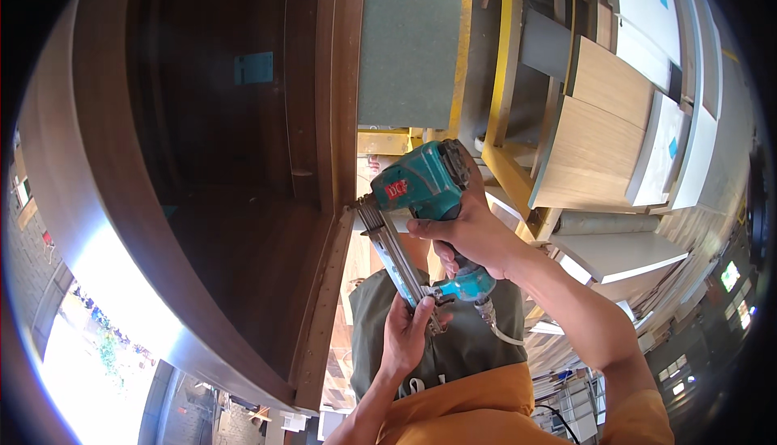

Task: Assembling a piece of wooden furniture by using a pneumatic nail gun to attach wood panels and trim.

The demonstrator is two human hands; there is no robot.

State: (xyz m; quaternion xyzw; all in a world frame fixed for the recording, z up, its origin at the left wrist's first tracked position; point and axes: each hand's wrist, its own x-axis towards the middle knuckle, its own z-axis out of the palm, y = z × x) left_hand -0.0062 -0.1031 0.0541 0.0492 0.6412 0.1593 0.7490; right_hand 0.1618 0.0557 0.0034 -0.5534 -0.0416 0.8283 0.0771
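Observation:
A teal pneumatic nail gun (425, 176) is held between my hands in the middle of the view. My right hand (477, 236) is closed round its grip, with the thumb along the near side. Lower down, my left hand (406, 333) grips the end of the long metal magazine, thumb on top. The gun's nose points left and lies at the edge of a dark brown wooden cabinet (324, 307); whether it presses on the wood I cannot tell. A pale air hose (503, 333) hangs from the foot of the grip.
The open-fronted cabinet fills the left, with a blue label (253, 68) inside. A green-topped bench (413, 40) with yellow edging lies ahead. To the right are a yellow frame (508, 80), stacked wood-grain panels (603, 141) and a white-topped board (623, 252).

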